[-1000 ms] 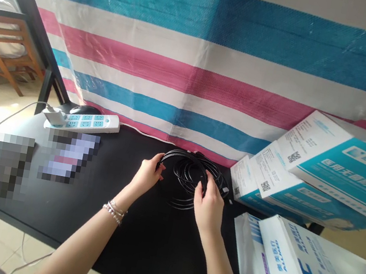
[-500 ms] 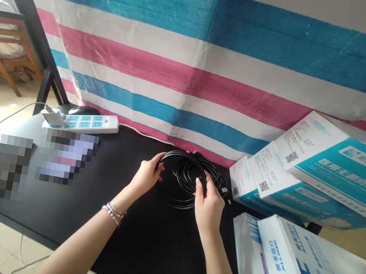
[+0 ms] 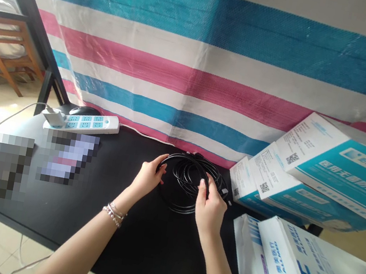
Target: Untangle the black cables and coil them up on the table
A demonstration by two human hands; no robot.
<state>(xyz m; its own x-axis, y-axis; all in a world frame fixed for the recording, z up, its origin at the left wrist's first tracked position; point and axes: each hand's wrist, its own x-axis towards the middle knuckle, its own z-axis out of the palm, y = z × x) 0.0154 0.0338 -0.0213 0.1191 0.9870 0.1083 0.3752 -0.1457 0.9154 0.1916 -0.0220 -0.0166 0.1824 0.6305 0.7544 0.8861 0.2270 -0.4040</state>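
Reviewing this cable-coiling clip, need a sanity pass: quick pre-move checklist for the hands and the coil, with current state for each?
1. Left hand has the black cable coil by its left rim: ok.
2. Right hand grips the coil's right side, fingers curled round the strands: ok.
3. Coil loops gathered together: not ok, several loops spread apart inside the ring.
4. Cable end plug free of the loops: cannot tell, it lies at the coil's right edge, partly hidden.
5. Coil apart from the teal and white boxes to the right: ok, though close.
6. Coil apart from the white power strip: ok, the strip lies far to the left on the black table.
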